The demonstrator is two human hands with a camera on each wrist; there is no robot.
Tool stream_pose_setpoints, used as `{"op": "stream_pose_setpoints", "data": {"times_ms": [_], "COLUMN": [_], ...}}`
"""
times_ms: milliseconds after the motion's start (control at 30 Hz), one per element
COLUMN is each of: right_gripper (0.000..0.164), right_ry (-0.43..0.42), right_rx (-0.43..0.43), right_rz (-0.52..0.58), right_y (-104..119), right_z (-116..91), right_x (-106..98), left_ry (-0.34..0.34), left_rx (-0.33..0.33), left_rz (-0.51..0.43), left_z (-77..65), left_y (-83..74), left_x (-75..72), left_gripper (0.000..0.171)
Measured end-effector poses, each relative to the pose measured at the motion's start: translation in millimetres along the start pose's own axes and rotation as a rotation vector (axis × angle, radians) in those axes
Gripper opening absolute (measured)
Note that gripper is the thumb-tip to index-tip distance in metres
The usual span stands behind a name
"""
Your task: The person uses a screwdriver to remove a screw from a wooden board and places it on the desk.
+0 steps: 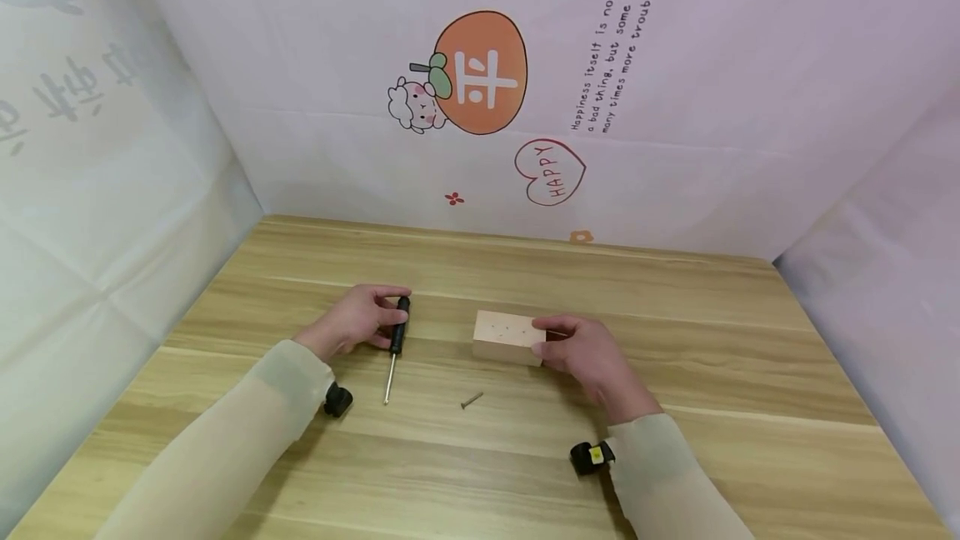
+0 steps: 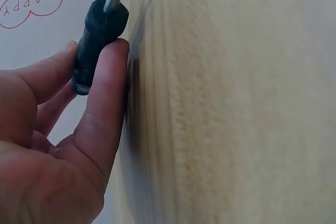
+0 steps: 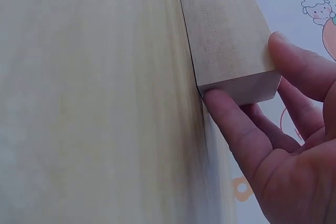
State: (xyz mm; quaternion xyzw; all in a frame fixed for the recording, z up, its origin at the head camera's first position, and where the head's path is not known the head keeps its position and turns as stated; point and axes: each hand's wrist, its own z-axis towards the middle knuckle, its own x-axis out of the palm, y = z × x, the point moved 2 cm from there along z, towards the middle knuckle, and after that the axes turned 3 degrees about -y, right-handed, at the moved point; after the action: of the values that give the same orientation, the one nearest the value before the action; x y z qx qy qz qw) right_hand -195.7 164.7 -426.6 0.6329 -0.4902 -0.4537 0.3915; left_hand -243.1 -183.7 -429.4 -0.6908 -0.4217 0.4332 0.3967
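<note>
A black-handled screwdriver (image 1: pixel 397 340) is pinched by my left hand (image 1: pixel 363 317), its metal shaft pointing toward the table's near side. In the left wrist view the dark handle (image 2: pixel 100 38) sits between the thumb and fingers. To the right, a pale wooden block (image 1: pixel 504 338) lies on the table with several small holes in its top face. My right hand (image 1: pixel 588 352) holds the block's right end. The right wrist view has the fingers at the end and side of the block (image 3: pixel 228 30). One screw (image 1: pixel 472 400) lies on the table between the hands, nearer than the block.
The wood-grain table (image 1: pixel 465 482) meets a printed white cloth (image 1: pixel 337 165) at its back edge. White cloth also hangs at the left and right sides. A small black camera is strapped to each wrist.
</note>
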Motion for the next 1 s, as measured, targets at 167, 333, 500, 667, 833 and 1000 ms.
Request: {"op": "stream_pose_setpoints", "data": {"times_ms": [167,333,500,667,833,1000], "right_gripper": [0.036,0.039,0.040,0.040,0.040,0.041], "right_ry": [0.000,0.013,0.010,0.013,0.024,0.037], "right_rx": [-0.001,-0.019,-0.028,-0.024,-0.019,-0.017], "right_rz": [-0.006,0.002,0.008,0.026,0.047,0.120], "right_y": [2.8,4.7,5.2,4.4,4.7,6.8], "right_z": [4.3,9.1,12.8,16.0,16.5,15.0], "right_x": [2.2,5.2,6.2,6.6,5.7,1.5], "left_ry": [-0.006,-0.009,-0.001,-0.004,-0.021,-0.034], "left_rx": [-0.002,-0.002,0.011,0.022,0.050,0.054], "left_rz": [0.045,0.074,0.125,0.207,0.349,0.406], "left_z": [1.6,1.8,1.6,1.9,0.8,-0.9], "left_y": [-1.7,-4.4,-8.1,-10.7,-13.6,-15.2], "left_x": [2.1,3.8,7.6,9.8,10.8,10.8], "left_gripper": [0.049,0.049,0.048,0.048,0.050,0.052]}}
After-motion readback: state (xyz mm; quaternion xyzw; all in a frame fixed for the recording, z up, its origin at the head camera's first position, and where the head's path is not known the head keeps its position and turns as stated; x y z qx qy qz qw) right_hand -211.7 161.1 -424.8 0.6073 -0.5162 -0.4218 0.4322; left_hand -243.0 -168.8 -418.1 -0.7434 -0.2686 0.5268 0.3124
